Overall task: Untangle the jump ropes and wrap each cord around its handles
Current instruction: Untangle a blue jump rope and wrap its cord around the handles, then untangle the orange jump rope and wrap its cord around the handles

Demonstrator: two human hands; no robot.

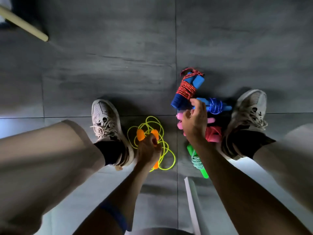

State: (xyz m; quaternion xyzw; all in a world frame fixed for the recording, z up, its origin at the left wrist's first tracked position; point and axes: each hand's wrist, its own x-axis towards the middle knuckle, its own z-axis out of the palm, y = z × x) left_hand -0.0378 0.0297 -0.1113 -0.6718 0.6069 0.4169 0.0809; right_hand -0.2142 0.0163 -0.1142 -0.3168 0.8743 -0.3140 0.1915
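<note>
Grey floor tiles lie under a seated person's two pale sneakers, the left sneaker and the right sneaker planted well apart. Between them, near the left shoe, the left hand curls its fingers round a pair of orange handles, gripping them together; their neon yellow cord sprawls loose in loops on the floor around the hand, not wound up.

To the right, the right hand hovers over a cluster of wrapped ropes, fingers bent, fingertips touching the blue-handled rope with blue cord; whether it truly grips that rope cannot be told. Just beyond lies a blue-handled rope wound with red speckled cord. Partly under the hand sit pink handles with a red cord bundle beside the right shoe. Nearer the person, a green-handled rope with a green-and-white cord lies wrapped, partly behind the right forearm.

A pale pole lies at the upper left.
</note>
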